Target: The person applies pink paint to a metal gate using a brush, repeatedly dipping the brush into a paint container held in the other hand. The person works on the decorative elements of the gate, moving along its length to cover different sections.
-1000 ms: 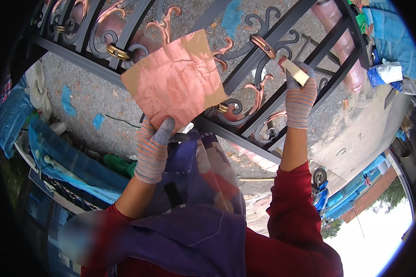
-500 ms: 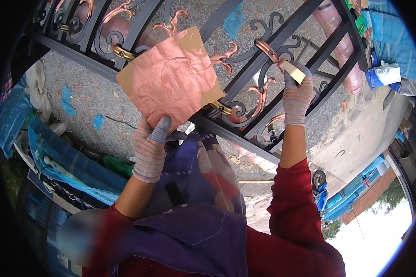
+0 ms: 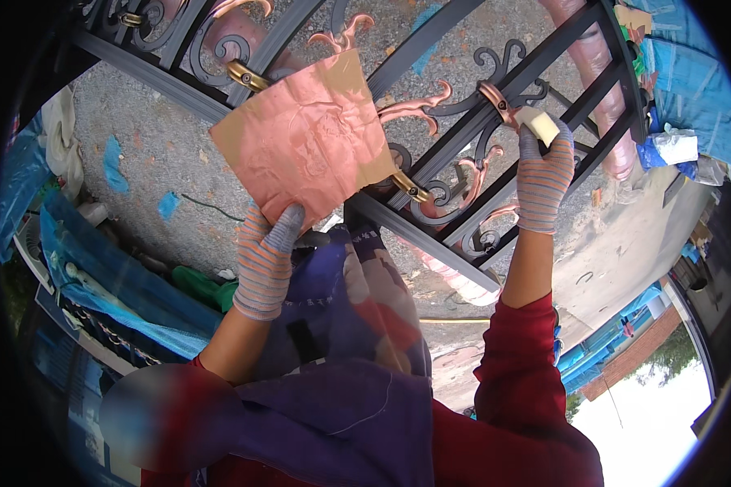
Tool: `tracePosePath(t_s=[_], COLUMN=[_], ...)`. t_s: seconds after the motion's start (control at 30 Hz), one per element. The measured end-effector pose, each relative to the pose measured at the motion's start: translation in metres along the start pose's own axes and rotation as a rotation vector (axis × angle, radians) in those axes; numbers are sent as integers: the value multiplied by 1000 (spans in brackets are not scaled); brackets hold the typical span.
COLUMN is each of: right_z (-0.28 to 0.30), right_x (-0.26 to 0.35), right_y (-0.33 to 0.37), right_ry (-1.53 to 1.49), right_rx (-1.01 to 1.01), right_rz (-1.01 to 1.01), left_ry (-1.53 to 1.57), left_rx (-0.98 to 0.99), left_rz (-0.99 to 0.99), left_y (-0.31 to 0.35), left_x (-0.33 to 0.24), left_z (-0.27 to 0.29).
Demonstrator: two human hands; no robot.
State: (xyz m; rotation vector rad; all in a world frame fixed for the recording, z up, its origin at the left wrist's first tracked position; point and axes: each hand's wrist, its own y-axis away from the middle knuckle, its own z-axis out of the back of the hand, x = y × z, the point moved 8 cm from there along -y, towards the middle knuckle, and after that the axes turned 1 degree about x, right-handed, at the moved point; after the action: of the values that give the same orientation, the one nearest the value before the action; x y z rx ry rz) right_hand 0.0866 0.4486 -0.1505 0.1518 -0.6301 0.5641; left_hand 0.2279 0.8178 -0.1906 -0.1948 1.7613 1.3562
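Gate [image 3: 430,235], black wrought iron with copper scrolls, lies across view. Pink-stained cardboard [image 3: 309,146] is pinched by left hand [image 3: 264,264] as shield behind scrollwork. Small sponge [image 3: 540,123] is pinched by right hand [image 3: 544,174] against copper collar [image 3: 495,97]; dabbing step judged underway, steady shield needed next.

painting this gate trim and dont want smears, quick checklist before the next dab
1. Left hand grips the copper-smeared card: ok.
2. Card sits behind the scroll being dabbed: not ok, it is off to the left of it.
3. Right hand pinches the pale sponge: ok.
4. Sponge is on the copper collar of the black gate: ok, touching or nearly.
5. Paint left on sponge: cannot tell.
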Motion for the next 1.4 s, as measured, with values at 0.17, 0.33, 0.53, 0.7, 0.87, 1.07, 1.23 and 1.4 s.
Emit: tracePosePath(t_s=[0.17, 0.33, 0.53, 0.7, 0.87, 1.07, 1.23, 1.4], right_z=[-19, 17, 3, -24, -35, -32, -49, -54], right_x=[31, -20, 56, 126, 132, 128, 90, 102], right_y=[-7, 37, 98, 134, 151, 147, 178, 185], right_ry=[231, -178, -485, -633, -448, -252, 26, -83], right_rx=[33, -91, -73, 4, 7, -82, 61, 63], right_rz=[149, -232, -343, -364, -310, -200, -380, -352], left_ry=[191, 310, -218, -460, -455, -443, -437, -235], left_rx=[18, 37, 189, 240, 262, 309, 243, 198], left_rz=[86, 51, -107, -468, -554, -469, -478, -198], left_y=[-1, -2, -12, -2, 15, 26, 32, 40], left_x=[-16, -25, -18, -31, -49, -40, -18, 1], left_z=[-2, 6, -1, -11, -10, -11, -9, -6])
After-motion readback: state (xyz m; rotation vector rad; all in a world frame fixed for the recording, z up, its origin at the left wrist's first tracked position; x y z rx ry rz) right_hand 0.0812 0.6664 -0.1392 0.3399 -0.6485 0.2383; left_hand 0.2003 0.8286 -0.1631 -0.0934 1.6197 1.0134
